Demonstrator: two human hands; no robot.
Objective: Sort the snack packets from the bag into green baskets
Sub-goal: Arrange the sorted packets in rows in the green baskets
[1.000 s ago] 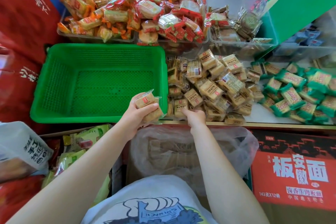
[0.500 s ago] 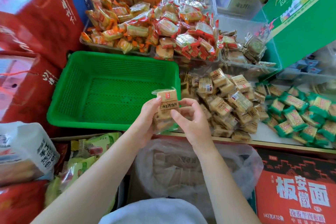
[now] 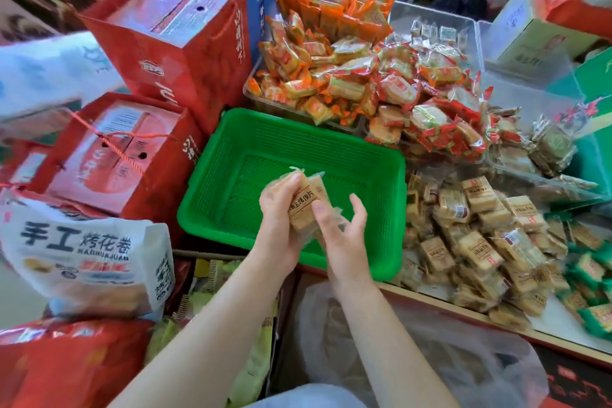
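My left hand [image 3: 278, 219] grips a small stack of tan snack packets [image 3: 303, 200] in clear wrappers, held over the near part of the green basket [image 3: 231, 142]. My right hand [image 3: 344, 228] touches the stack from the right, thumb on the front packet and fingers spread. The basket's mesh floor shows no packets. A clear plastic bag [image 3: 414, 348] with more tan packets sits below my forearms.
A heap of the same tan packets [image 3: 470, 232] lies right of the basket, green-wrapped ones [image 3: 589, 275] farther right. Orange packets [image 3: 318, 53] and red-wrapped ones [image 3: 424, 103] fill clear trays behind. Red gift boxes [image 3: 172, 40] and a white snack bag [image 3: 82, 252] crowd the left.
My right hand left the tan heap and joined the left hand at the stack. Both hands with the packets moved from the basket's near right corner to over its interior.
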